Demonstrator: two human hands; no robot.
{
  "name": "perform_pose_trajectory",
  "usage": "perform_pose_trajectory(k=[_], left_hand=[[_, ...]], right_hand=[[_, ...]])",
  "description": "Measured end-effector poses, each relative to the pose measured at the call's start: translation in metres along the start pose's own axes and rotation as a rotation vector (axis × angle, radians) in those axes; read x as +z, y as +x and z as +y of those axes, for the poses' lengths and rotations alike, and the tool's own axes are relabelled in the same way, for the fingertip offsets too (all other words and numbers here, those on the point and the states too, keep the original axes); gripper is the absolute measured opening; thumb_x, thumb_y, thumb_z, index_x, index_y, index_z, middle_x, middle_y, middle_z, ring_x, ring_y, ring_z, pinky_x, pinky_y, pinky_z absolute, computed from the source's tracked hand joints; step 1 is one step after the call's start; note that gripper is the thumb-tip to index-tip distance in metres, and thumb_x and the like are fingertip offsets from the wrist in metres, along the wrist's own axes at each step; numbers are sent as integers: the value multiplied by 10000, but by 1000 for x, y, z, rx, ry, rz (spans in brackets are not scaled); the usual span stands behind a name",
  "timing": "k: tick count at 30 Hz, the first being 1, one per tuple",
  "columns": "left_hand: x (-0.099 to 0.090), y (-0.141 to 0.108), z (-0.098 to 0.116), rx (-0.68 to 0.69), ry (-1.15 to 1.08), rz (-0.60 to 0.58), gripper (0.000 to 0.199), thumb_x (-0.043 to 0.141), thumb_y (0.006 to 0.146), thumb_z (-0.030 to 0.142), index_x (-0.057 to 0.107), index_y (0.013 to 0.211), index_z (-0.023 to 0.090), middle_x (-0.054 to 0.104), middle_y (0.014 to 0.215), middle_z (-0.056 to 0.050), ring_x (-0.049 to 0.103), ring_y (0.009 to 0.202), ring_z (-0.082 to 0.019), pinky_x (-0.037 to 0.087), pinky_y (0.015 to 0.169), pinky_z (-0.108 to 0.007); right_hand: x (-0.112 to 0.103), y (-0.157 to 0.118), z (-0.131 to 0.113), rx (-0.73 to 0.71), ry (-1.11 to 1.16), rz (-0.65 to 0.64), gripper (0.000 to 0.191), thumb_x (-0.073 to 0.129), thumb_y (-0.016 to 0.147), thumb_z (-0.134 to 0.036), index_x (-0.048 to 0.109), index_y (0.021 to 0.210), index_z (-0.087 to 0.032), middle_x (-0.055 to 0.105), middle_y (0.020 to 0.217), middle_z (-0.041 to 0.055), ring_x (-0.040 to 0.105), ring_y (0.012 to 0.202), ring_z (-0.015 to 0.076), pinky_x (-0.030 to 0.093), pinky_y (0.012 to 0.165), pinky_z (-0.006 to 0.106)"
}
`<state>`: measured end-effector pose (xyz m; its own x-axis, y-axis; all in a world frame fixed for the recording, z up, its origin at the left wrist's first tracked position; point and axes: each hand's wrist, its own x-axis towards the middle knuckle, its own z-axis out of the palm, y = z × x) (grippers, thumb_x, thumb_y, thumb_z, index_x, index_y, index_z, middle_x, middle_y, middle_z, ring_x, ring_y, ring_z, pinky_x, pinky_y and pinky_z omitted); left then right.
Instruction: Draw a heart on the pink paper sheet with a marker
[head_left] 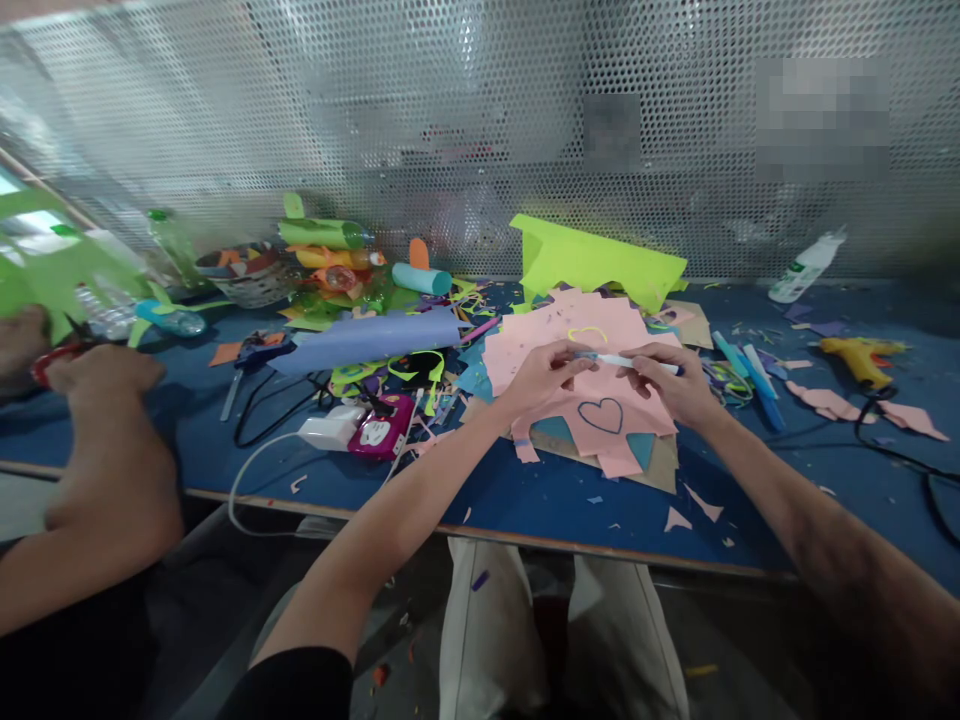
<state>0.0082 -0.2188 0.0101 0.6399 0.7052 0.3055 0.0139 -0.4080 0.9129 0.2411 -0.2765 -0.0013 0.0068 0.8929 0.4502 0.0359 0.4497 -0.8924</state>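
Held a white marker (626,361) level between both hands above a stack of pink paper (577,360) on the blue table (525,500); left hand (541,377) pinched shut on the marker's blue-tipped end, right hand (670,378) closed round the other end, the two hands close together with only a short bare length of marker between them. Sat just above a heart outline (601,415) drawn in dark ink on the top pink sheet, with a yellow curl of paper (587,332) lying further back on the same stack. Lay under the pink sheets some brown cardboard (660,462) and teal pieces. Scattered paper scraps all over the table. Stood a folded lime-green sheet (596,262) behind the stack, a rolled lilac sheet (367,340) to the left, a pink device (381,430) and a white charger (328,430) with cable near the front edge. Rested a yellow glue gun (859,358) far right, well apart from the hands, and a white bottle (806,267) against the perforated metal wall (480,120). At far left, another person's hand (101,372) on red-handled scissors (56,358) cutting green paper (45,275)
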Motion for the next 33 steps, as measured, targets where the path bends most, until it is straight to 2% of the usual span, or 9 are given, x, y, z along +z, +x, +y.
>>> perform_pose_trajectory(k=[4,7,11,15,18,22,27,33], left_hand=[[-1,1,0,24,28,17,428,607,964,503,689,1227,176,747,1100,-119,674,785,-138,577,681,-275],[0,1,3,39,68,-16,410,607,967,485,708,1223,181,748,1122,-118,691,809,-143,586,702,-274],[-1,-1,7,63,319,-54,367,563,998,446,732,1223,211,773,1084,-90,675,699,-132,555,669,-261],[-2,-1,8,155,508,-62,325,539,1014,374,747,1196,205,788,1023,-78,693,749,-154,526,690,-251],[0,-1,9,178,487,-53,321,528,1018,354,745,1191,193,788,976,-79,699,765,-158,530,697,-251],[3,-3,10,172,450,-68,332,513,1023,359,738,1202,193,784,952,-78,696,719,-145,545,676,-247],[4,-3,6,198,432,-81,367,496,1029,395,715,1230,181,783,913,-86,719,732,-156,580,709,-268],[4,-3,4,251,412,-84,377,494,1032,436,717,1183,173,766,832,-69,699,658,-136,575,699,-258]], right_hand=[[-3,1,0,23,9,-23,194,717,864,-362,805,967,-222,728,724,55,554,513,140,417,399,284],[-4,1,0,27,-8,-68,195,711,871,-360,803,955,-211,718,700,49,563,524,141,441,422,288],[-3,-1,-2,38,-75,-117,195,723,861,-368,797,929,-200,717,684,45,595,541,147,487,459,293],[3,-2,-3,69,-42,-90,220,731,853,-397,780,866,-183,759,750,75,665,567,167,517,459,285],[5,0,0,123,34,-70,241,757,826,-432,765,824,-192,764,724,74,717,591,199,532,478,289],[2,3,5,196,125,-111,255,777,804,-459,753,796,-205,771,714,73,749,602,221,574,562,328],[4,2,6,223,206,-113,264,777,796,-475,708,739,-227,785,741,66,749,602,221,583,587,345],[7,1,2,220,250,-122,274,770,805,-471,688,712,-226,780,730,57,740,590,213,577,573,343]])
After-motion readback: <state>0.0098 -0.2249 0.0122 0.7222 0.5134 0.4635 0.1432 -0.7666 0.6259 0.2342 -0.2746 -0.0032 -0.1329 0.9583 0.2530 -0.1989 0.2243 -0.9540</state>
